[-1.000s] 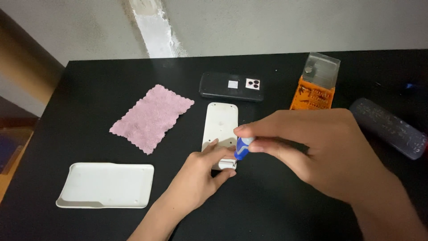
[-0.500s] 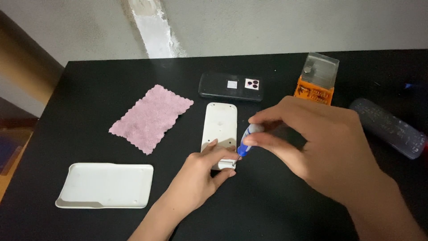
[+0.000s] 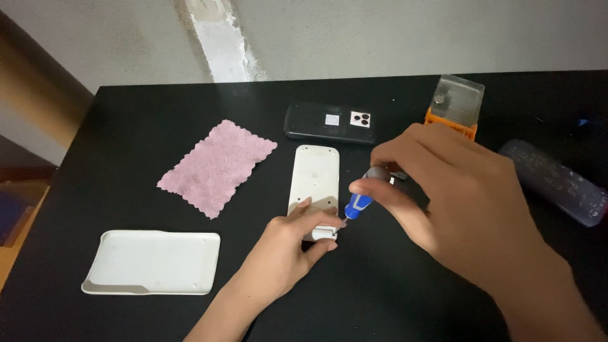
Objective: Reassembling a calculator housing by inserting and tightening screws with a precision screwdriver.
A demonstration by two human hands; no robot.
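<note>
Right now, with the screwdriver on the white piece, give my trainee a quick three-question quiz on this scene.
1. True or false: the left hand steadies the white piece at its near end.
2. What does the right hand hold? A) pink cloth B) blue screwdriver C) orange case
3. Which thing lies nearest the table's near left corner?

Key:
1. True.
2. B; its tip meets the white piece's near end, by the left fingers.
3. The white cover, lying flat, apart from the cloth.
</note>
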